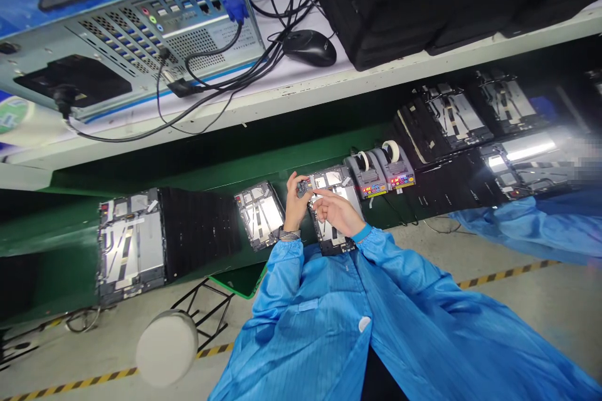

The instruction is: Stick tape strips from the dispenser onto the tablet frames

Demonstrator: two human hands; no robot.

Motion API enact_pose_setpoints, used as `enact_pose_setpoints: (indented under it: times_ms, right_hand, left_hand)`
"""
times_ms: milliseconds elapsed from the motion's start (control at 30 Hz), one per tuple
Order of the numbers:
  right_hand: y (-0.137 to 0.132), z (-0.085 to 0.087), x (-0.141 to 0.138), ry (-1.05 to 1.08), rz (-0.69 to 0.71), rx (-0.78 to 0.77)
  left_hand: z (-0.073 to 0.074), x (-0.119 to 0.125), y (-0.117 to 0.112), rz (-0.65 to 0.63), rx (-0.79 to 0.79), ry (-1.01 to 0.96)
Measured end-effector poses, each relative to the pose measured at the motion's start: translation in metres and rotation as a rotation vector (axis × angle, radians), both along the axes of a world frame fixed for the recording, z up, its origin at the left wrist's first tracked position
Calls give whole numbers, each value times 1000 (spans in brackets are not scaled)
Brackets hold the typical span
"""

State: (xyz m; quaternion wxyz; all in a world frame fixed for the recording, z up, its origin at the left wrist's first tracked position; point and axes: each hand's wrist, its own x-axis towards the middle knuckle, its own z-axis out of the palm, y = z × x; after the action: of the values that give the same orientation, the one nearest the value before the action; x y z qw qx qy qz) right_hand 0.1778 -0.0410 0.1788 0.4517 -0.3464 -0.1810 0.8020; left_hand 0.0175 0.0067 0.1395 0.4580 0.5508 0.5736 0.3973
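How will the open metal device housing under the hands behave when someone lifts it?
The open metal device housing is probably stiff, since its flat metal plates look rigid. Being thin, it may feel light for its size. The narrow strips on it could be fragile.

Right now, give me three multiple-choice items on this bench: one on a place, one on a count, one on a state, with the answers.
1. Where does the black computer mouse lie? A) on the white shelf B) on the green bench C) on the floor
2. How many grey tape dispensers with white tape rolls stand beside the hands? A) one B) two C) four
3. The person's left hand and right hand are: A) gloved B) bare C) in pockets

1 A: it sits on the shelf top.
2 B: two stand side by side.
3 B: skin shows down to the wrists.
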Motion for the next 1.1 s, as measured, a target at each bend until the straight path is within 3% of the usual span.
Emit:
enact_pose_setpoints:
  times_ms: [400, 500, 567, 633, 733, 833, 933, 1100]
  right_hand:
    - [2, 0, 2, 32, -6, -80]
    - [2, 4, 10, 29, 105, -158]
    - [4, 9, 17, -81, 220, -132]
    - [10, 14, 22, -365, 261, 38]
    - [26, 19, 26, -958, 236, 488]
    - [42, 19, 27, -1374, 433, 836]
    - [48, 16, 29, -1560, 643, 957]
    - [47, 15, 34, -1600, 689, 1098]
  left_hand:
    - [12, -7, 0, -90, 90, 277]
    - [13, -8, 1, -90, 67, 251]
    - [13, -8, 1, -92, 56, 239]
    - [12, -9, 1, -100, 56, 242]
    - [10, -10, 2, -108, 58, 236]
    - [7, -10, 4, -93, 56, 217]
    - [7, -10, 5, -92, 59, 215]
    - [8, -13, 6, -128, 69, 258]
